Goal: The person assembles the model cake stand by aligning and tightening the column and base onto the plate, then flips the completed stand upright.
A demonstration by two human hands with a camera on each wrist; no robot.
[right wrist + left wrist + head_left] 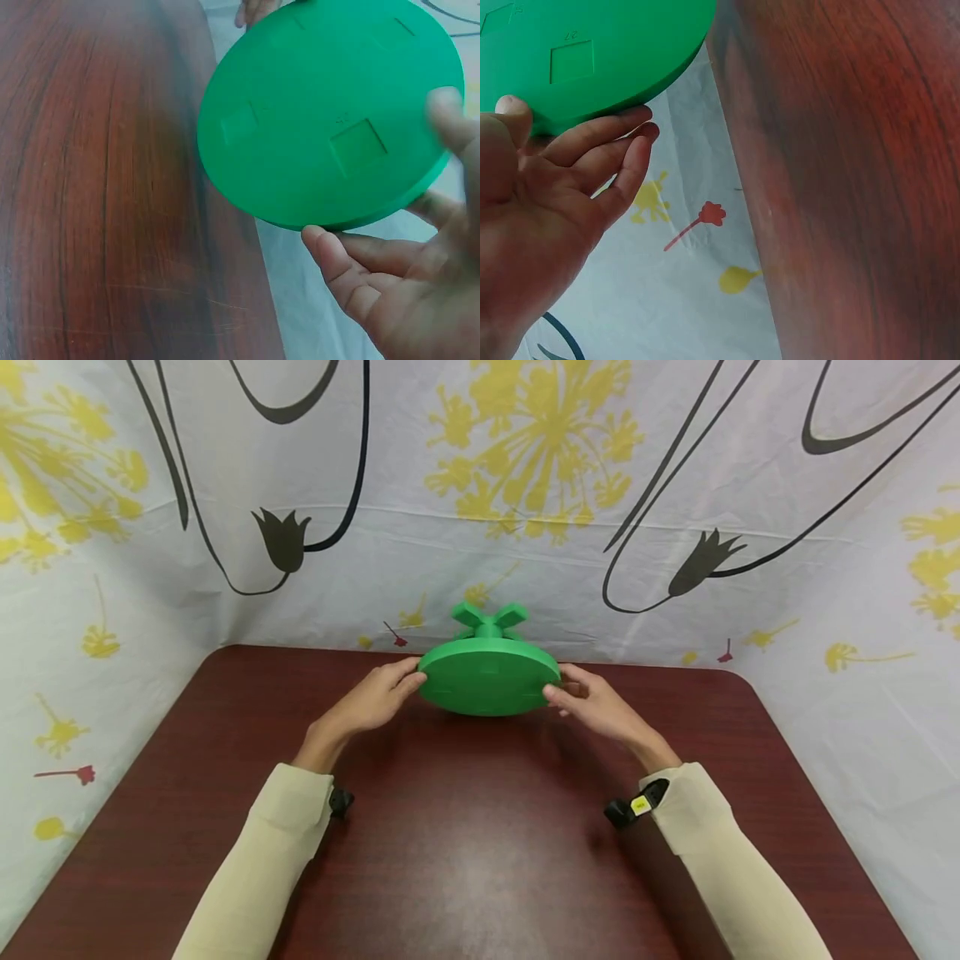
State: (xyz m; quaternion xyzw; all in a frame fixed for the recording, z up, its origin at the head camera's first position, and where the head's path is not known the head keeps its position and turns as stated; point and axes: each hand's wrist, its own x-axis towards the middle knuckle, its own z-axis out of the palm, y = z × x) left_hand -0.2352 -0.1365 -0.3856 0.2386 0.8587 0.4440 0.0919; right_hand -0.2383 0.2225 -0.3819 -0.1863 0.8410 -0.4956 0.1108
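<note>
A green round plastic disc (pixel 489 681), with a cross-shaped green part (pixel 489 617) behind it, is tilted up at the far side of the table. Shallow square recesses mark the disc's visible face in the right wrist view. My left hand (pixel 378 695) holds its left rim, thumb at the face and fingers behind the edge. On the opposite rim, my right hand (pixel 600 702) pinches the disc, with the thumb (pixel 448 112) over the face and fingertips (pixel 319 240) at the edge. Whether the disc touches the tabletop, I cannot tell.
The dark red wooden table (pixel 465 843) spreads out in front of me. A white cloth (pixel 480 485) with yellow and dark flower prints hangs behind the table and along both sides. A small black device (pixel 637 803) is strapped at the right wrist.
</note>
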